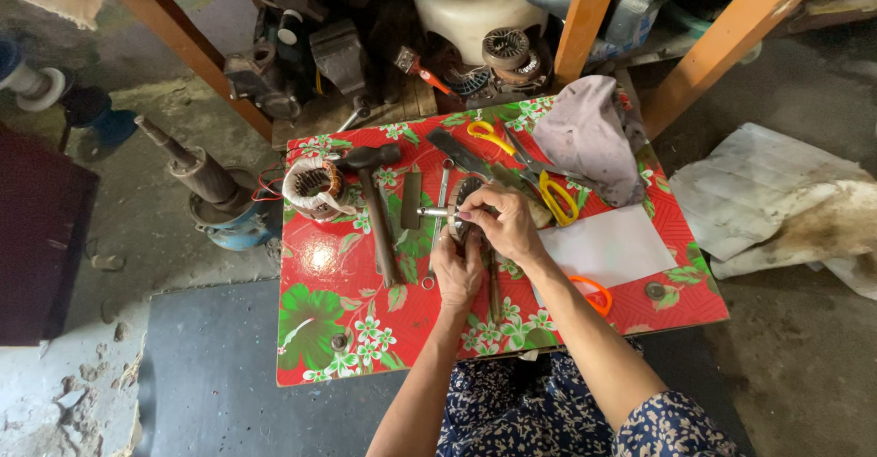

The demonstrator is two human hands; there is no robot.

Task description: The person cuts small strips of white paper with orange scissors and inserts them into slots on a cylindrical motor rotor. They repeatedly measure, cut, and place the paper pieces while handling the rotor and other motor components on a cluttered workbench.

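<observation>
We hold a small round motor part (466, 208) over the middle of the red flowered counter (320, 329), left hand (455, 270) cupped beneath, right hand (505, 222) pinching its shaft, which could slip onto nearby scissors (555, 196).

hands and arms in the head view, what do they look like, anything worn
Both forearms are bare up to the elbows, with no gloves, watch or bracelets showing. The left hand and right hand are ungloved, and one right fingernail looks painted dark. Below is dark blue fabric with small pale flowers.

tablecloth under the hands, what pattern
Red tablecloth with green leaves and white flowers; head view.
</observation>
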